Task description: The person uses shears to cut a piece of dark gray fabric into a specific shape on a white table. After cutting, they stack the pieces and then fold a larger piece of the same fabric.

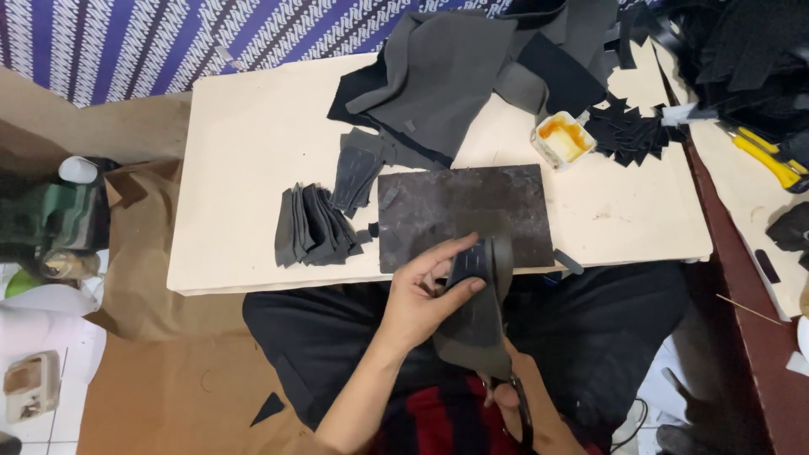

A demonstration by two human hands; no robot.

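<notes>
My left hand is closed around a dark grey cut piece of what looks like soft leather or felt, thumb on its top face and fingers curled behind, holding it just off the near edge of the low table, above my lap. The piece hangs down from the grip and bends under its own weight, so I judge it light, limp and not fragile. It seems best held close to the part being worked, where a small ridged patch sits under my thumb; pinched only at an edge it would flop.

My right hand is low in the picture, mostly hidden behind the hanging piece. It seems to hold something dark and narrow, but I cannot tell what it is, nor how the fingers sit.

On the table, the dark stone slab lies at the near edge, just beyond my left hand. A fanned stack of grey cut pieces sits left of it, a heap of larger grey and black sheets covers the far edge, and a small tub of orange glue stands toward the far right corner beside black scraps. A yellow utility knife lies on the neighbouring surface at right, partly cut off
</notes>
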